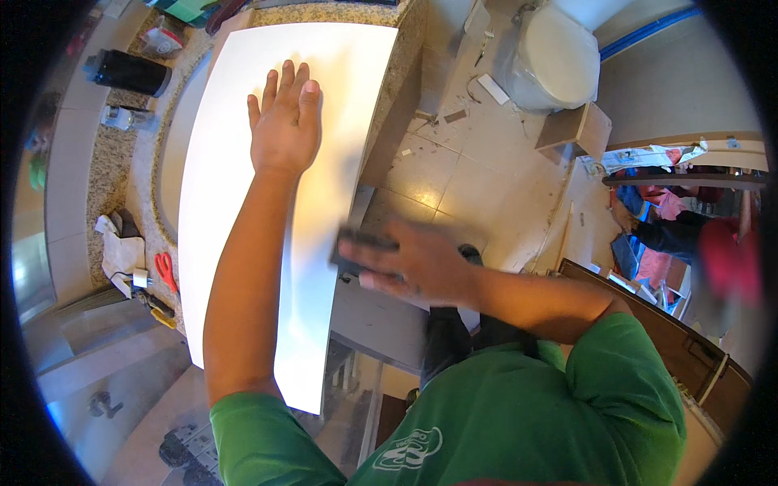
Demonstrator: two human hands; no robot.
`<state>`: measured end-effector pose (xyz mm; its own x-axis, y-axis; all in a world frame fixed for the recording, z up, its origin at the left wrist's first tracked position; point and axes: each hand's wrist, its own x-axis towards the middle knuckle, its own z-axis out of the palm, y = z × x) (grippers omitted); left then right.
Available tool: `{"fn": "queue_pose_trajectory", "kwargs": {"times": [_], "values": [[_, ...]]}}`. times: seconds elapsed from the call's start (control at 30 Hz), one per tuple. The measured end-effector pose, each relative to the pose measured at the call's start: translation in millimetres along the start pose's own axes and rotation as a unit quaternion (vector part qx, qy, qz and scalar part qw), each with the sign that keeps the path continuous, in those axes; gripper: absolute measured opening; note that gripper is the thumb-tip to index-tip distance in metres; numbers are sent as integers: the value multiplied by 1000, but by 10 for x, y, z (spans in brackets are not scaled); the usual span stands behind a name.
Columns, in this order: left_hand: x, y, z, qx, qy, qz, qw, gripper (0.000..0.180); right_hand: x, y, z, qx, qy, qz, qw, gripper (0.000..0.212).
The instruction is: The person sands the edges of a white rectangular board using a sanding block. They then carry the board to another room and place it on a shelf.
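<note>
A large white panel (328,190) is laid over the stone counter (113,154), passing beneath the left forearm and running on past the counter toward the person's body. Near its far end it is pressed by the left hand (285,130), which is laid flat, palm down, with the fingers a little spread and nothing pinched. At the panel's long right-hand edge, nearer the body than the left hand, a dark block (365,240) is gripped by the right hand (425,263), with the fingers laid over it. That hand is blurred, so the thumb's place cannot be told, nor whether the edge is being touched or only skimmed.

As far as can be judged, the work is under way rather than finished: the panel is set down and steadied, and the block is held at its edge. No treated stretch can be told from an untreated one, so how much is left cannot be said. The panel is loose on the counter, not fixed to anything visible.

To the left of the left forearm, red-handled scissors (166,271) are left on the counter; beyond them, near the left hand, a black bottle (130,73) is seen.
</note>
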<state>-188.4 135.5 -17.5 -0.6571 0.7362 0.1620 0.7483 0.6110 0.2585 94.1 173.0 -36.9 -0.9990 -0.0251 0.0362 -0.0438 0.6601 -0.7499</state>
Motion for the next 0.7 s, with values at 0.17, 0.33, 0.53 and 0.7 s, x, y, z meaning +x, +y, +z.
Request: {"fn": "queue_pose_trajectory", "kwargs": {"times": [0.17,0.33,0.53,0.7], "values": [[-59,50,-114,50,-50,115,991,67,-290,255,-89,163,42,110,980,79],[-595,405,-255,111,-145,236,954,77,-389,838,-361,329,144,261,896,97],[-307,630,-122,119,-158,216,956,70,-446,1229,-514,466,164,230,839,83],[653,516,237,77,-79,246,963,67,-280,1266,-481,382,140,219,887,84]]}}
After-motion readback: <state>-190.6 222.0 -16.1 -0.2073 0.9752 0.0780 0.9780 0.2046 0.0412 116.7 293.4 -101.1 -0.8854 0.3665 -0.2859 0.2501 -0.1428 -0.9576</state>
